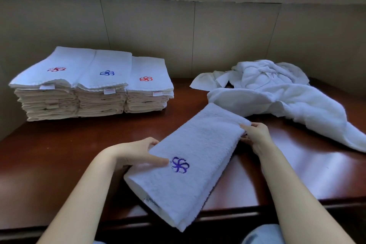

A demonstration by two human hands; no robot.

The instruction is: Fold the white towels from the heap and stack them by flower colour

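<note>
The single view comes from a wide-angle camera on the person's head, looking forward and down over both forearms onto the worktop (pixel 79 144). It sits close: the left hand (pixel 138 152) and right hand (pixel 255 134) fill the lower middle. Beyond the hands the worktop runs to a panelled wall (pixel 198 35), whose lines bend toward the edges of the picture.

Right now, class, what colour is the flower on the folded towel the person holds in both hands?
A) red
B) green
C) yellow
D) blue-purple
D: the folded towel, held by the left hand and the right hand, shows a blue-purple flower on its top face.
</note>
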